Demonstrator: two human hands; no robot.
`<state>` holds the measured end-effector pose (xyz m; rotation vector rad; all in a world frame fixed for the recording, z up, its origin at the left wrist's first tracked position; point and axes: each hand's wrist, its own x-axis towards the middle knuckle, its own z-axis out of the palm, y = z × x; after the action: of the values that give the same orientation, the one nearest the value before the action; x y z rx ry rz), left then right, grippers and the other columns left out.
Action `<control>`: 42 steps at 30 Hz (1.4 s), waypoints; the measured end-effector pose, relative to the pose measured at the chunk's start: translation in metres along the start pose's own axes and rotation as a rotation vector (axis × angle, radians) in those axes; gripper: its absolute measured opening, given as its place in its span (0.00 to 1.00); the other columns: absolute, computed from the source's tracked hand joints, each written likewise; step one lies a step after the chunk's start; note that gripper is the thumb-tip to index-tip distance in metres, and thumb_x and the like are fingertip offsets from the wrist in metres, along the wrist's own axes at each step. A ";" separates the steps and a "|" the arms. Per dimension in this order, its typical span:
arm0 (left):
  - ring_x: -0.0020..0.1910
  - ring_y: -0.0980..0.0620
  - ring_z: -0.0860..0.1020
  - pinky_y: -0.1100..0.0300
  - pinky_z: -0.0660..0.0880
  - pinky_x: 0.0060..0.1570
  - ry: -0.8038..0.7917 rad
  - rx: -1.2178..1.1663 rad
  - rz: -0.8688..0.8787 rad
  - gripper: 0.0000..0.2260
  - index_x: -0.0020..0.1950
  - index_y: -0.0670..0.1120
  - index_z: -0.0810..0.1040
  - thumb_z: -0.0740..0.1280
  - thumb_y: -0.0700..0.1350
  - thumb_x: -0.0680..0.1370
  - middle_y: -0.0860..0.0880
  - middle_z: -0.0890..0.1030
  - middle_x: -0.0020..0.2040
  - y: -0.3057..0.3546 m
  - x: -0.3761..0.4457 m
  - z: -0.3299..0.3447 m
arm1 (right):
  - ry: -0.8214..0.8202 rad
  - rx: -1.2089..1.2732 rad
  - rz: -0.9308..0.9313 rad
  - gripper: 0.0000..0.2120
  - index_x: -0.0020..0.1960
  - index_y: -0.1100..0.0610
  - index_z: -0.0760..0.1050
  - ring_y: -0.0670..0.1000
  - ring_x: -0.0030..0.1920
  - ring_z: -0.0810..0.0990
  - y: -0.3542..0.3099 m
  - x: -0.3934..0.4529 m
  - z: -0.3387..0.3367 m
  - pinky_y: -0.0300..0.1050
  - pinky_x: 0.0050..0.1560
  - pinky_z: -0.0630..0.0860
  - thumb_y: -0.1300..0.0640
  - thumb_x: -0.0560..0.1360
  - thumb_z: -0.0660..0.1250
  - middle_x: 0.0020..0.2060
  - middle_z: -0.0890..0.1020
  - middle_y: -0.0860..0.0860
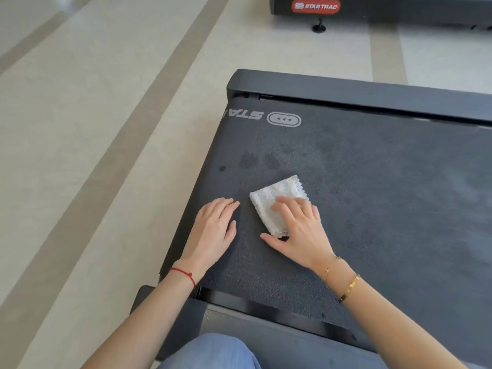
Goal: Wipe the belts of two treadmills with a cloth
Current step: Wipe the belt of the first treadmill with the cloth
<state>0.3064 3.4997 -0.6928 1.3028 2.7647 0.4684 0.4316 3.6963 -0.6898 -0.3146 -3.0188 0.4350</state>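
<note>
Mid-wipe on the near treadmill's belt [372,195]: right hand [298,233] presses the folded cloth [277,199] flat, fingers spread, not clenched; left hand [213,230] rests released just beside. Next I'd sweep right, loads of room. Left edge close. Second treadmill [372,9] waits far off.
</note>
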 end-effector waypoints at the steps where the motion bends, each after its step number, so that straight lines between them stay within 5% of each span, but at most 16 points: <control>1: 0.70 0.46 0.71 0.47 0.67 0.70 0.004 0.007 0.001 0.18 0.70 0.43 0.74 0.65 0.42 0.80 0.46 0.75 0.69 -0.002 -0.001 0.004 | 0.011 0.014 -0.010 0.30 0.66 0.53 0.74 0.60 0.72 0.65 0.003 0.001 0.002 0.58 0.71 0.62 0.33 0.73 0.63 0.69 0.71 0.51; 4: 0.72 0.45 0.69 0.45 0.65 0.71 0.011 0.032 -0.002 0.19 0.72 0.43 0.72 0.64 0.44 0.80 0.45 0.72 0.71 -0.007 -0.003 0.012 | -0.066 0.028 -0.066 0.29 0.76 0.44 0.61 0.60 0.79 0.46 0.009 0.010 0.005 0.63 0.77 0.45 0.34 0.79 0.49 0.78 0.56 0.50; 8: 0.74 0.43 0.65 0.43 0.62 0.74 0.030 0.074 -0.066 0.22 0.74 0.43 0.69 0.62 0.47 0.81 0.43 0.68 0.74 -0.013 0.001 0.017 | -0.155 -0.124 -0.055 0.28 0.79 0.41 0.48 0.63 0.79 0.44 0.013 0.023 0.018 0.63 0.77 0.43 0.38 0.80 0.38 0.80 0.49 0.48; 16: 0.79 0.46 0.55 0.45 0.53 0.77 0.003 0.066 -0.128 0.25 0.79 0.47 0.60 0.51 0.53 0.83 0.46 0.59 0.79 -0.026 0.012 0.027 | -0.082 -0.114 0.213 0.26 0.80 0.45 0.46 0.65 0.78 0.44 0.016 0.101 0.026 0.64 0.76 0.42 0.43 0.83 0.43 0.80 0.48 0.52; 20: 0.79 0.48 0.53 0.45 0.52 0.77 0.005 0.073 -0.127 0.26 0.80 0.48 0.58 0.47 0.54 0.82 0.47 0.57 0.80 -0.028 0.010 0.031 | -0.052 -0.119 0.028 0.29 0.79 0.42 0.46 0.66 0.78 0.44 -0.008 0.079 0.038 0.66 0.76 0.41 0.36 0.80 0.44 0.80 0.50 0.51; 24: 0.79 0.48 0.52 0.45 0.52 0.77 0.008 0.069 -0.131 0.26 0.80 0.48 0.57 0.48 0.54 0.83 0.48 0.57 0.80 -0.030 0.009 0.033 | -0.113 -0.164 -0.075 0.26 0.79 0.43 0.50 0.64 0.78 0.51 0.010 0.075 0.035 0.65 0.76 0.48 0.41 0.82 0.42 0.79 0.56 0.50; 30: 0.80 0.50 0.52 0.45 0.52 0.78 0.008 0.072 -0.138 0.25 0.80 0.50 0.57 0.50 0.54 0.83 0.49 0.57 0.80 -0.031 0.010 0.036 | -0.067 -0.071 0.198 0.24 0.80 0.44 0.47 0.63 0.78 0.44 0.026 0.167 0.029 0.63 0.77 0.41 0.45 0.84 0.42 0.80 0.49 0.50; 37: 0.79 0.51 0.53 0.45 0.53 0.77 0.006 0.031 -0.120 0.25 0.79 0.48 0.59 0.50 0.52 0.82 0.49 0.57 0.80 -0.031 0.006 0.031 | -0.169 -0.069 -0.213 0.26 0.79 0.42 0.46 0.57 0.79 0.46 0.007 0.077 0.035 0.58 0.78 0.43 0.41 0.82 0.39 0.80 0.51 0.47; 42: 0.80 0.51 0.52 0.45 0.54 0.77 -0.006 0.024 -0.125 0.25 0.79 0.48 0.59 0.50 0.52 0.82 0.49 0.57 0.80 -0.028 0.008 0.027 | -0.136 -0.136 -0.113 0.26 0.80 0.43 0.46 0.56 0.79 0.46 0.035 0.105 0.026 0.56 0.78 0.44 0.43 0.82 0.39 0.80 0.50 0.48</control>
<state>0.2852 3.4954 -0.7266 1.1242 2.8339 0.4230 0.3334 3.7443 -0.7199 -0.1266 -3.1854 0.2517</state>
